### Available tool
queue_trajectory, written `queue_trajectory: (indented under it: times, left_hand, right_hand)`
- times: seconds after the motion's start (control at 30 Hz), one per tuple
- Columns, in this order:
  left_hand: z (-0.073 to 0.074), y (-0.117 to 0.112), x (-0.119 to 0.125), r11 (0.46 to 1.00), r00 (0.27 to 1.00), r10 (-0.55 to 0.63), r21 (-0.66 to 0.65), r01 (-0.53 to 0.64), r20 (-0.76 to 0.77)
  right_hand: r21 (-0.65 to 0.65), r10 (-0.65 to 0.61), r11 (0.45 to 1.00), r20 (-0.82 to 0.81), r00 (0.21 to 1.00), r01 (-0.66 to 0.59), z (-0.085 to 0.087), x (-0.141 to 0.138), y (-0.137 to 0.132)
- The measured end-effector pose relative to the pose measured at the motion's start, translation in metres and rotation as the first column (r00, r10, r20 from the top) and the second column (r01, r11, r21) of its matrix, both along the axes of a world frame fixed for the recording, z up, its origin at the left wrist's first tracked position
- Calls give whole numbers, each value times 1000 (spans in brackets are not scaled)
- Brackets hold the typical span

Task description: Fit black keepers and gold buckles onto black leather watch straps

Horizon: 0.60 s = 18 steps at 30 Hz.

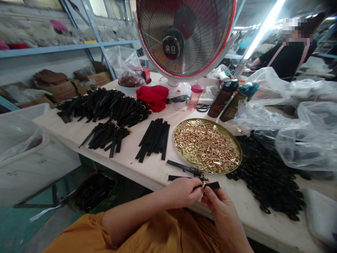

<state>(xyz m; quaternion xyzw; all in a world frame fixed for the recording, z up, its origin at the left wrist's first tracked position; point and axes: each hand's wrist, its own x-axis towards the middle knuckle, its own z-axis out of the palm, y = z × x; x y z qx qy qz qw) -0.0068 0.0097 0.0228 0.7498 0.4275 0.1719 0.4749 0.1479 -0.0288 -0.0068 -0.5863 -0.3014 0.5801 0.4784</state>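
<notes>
Both hands meet at the table's front edge over a short black strap [212, 185] with a small gold buckle [203, 185] on it. My left hand [185, 191] is closed on the strap's left part, its fingertips beside the buckle. With thumb and fingers, my right hand [219, 203] pinches the strap at the buckle's right side. Just beyond the hands lie two more black straps [181, 167] with fittings at their right ends. A round gold tray [177, 149] heaped with gold buckles [207, 144] stands behind them.
Plain black strips [154, 138], buckled straps [107, 137] and a larger strap pile [102, 105] lie left. Small black loops [268, 172] and plastic bags [302, 140] spread right. A fan [181, 38], pink cup [196, 97] and bottles [223, 98] stand behind. A person [289, 52] is at back right.
</notes>
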Motion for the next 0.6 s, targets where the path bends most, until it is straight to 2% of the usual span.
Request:
queue_trajectory:
  times: [0.07, 0.13, 0.2, 0.3, 0.37, 0.43, 0.5, 0.6]
  left_hand:
    - [-2, -1, 5, 991, 997, 40, -134, -32, 65]
    - [-4, -2, 8, 953, 985, 64, -303, -13, 159]
    - [-7, -1, 10, 905, 968, 82, -425, 28, 237]
    - [-11, 2, 9, 868, 958, 100, -495, 47, 267]
    - [-12, 4, 10, 855, 962, 103, -517, 44, 252]
    - [-14, 5, 11, 845, 966, 110, -534, 34, 236]
    - [-17, 5, 12, 843, 966, 128, -538, 13, 223]
    - [-20, 4, 14, 854, 970, 151, -519, -32, 190]
  right_hand:
    - [57, 13, 998, 186, 983, -24, 3, -4, -2]
    - [100, -6, 995, 289, 957, -24, 6, -4, -3]
    - [121, -12, 992, 324, 946, -29, 6, -2, -4]
    - [97, 6, 994, 335, 942, -41, 2, 1, -4]
    - [47, 0, 999, 230, 973, -11, -2, 2, -2]
    - [-25, -35, 999, 1, 999, 35, -6, 0, 0]
    - [-102, -74, 993, -216, 974, 53, -8, -2, 4]
    - [-150, -97, 987, -309, 946, 53, -9, -2, 6]
